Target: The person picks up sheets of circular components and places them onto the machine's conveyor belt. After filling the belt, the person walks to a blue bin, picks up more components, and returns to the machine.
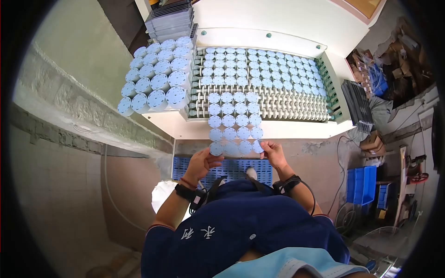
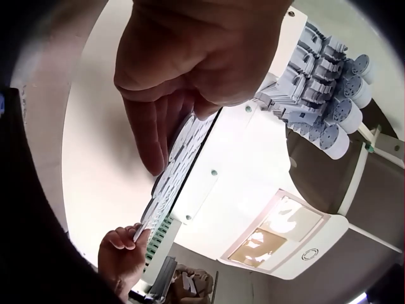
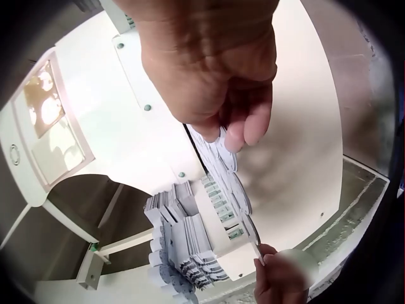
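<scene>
A panel of light blue round discs (image 1: 229,121) in rows of four extends from the roller conveyor (image 1: 296,105) over the machine's front edge. At its near left corner my left hand (image 1: 200,165) pinches the edge disc; at the near right corner my right hand (image 1: 274,155) grips the other one. In the left wrist view the left hand (image 2: 199,57) has its thumb and fingers at the panel (image 2: 166,185), seen edge-on. The right wrist view has the right hand (image 3: 212,69) pinching the panel's edge (image 3: 235,190). More disc panels (image 1: 278,69) lie farther back on the rollers.
Tall stacks of round blue-topped pieces (image 1: 160,76) stand at the machine's left, with grey trays (image 1: 170,21) behind. Dark flat panels (image 1: 357,104) lean at its right end. A blue pallet (image 1: 222,170) lies on the floor below; blue crates (image 1: 361,185) are at the right.
</scene>
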### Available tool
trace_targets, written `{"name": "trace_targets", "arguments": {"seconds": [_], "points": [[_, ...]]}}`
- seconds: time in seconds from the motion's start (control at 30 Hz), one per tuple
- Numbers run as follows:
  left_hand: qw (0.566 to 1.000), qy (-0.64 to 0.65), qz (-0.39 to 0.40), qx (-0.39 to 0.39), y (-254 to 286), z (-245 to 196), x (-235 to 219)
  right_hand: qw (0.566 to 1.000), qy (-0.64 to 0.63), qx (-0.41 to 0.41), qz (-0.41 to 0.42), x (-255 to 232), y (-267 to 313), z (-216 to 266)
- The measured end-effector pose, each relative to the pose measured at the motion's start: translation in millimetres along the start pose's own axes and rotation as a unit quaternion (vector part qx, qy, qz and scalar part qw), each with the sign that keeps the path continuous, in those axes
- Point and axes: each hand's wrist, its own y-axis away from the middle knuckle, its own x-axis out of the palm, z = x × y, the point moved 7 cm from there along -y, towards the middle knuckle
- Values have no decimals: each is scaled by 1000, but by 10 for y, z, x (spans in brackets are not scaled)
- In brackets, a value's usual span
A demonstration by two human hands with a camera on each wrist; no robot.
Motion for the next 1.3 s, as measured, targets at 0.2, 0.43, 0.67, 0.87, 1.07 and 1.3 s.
{"name": "trace_targets", "arguments": {"seconds": [0.2,0.43,0.67,0.87,1.07,1.3], "points": [[997,-30,-65,21,-31,-44,-69,990,137,-23,-28,54,-109,165],[991,-82,-96,45,-156,-61,-228,987,119,-35,-104,-339,-79,317],[986,-93,-122,68,-189,-259,-426,975,73,-75,-194,-1440,285,398],[984,-97,-133,73,-342,-366,-571,970,68,-73,-220,-1805,260,481],[983,-96,-135,82,-480,-479,-525,971,62,-87,-213,-1659,-55,582],[978,-108,-156,92,-584,-554,-542,976,62,-68,-199,-1591,-229,620]]}}
